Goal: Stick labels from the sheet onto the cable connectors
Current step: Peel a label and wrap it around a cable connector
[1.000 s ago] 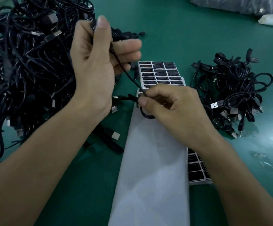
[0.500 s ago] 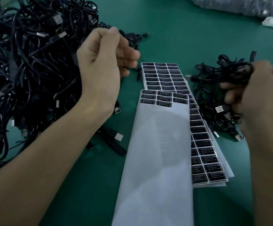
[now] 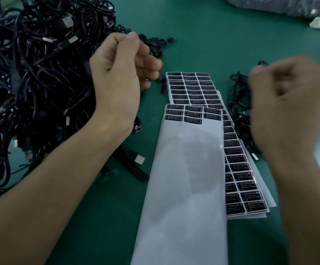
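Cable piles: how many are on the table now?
2. One big pile at the left, beyond the left hand; one smaller pile at the right, partly hidden behind the blurred right hand.

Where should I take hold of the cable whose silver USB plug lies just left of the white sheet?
Grip the black housing just behind the silver plug, coming down from above, thumb and finger across its sides. It lies flat on the mat, tip toward the sheet, top uncovered, so that approach looks clear.
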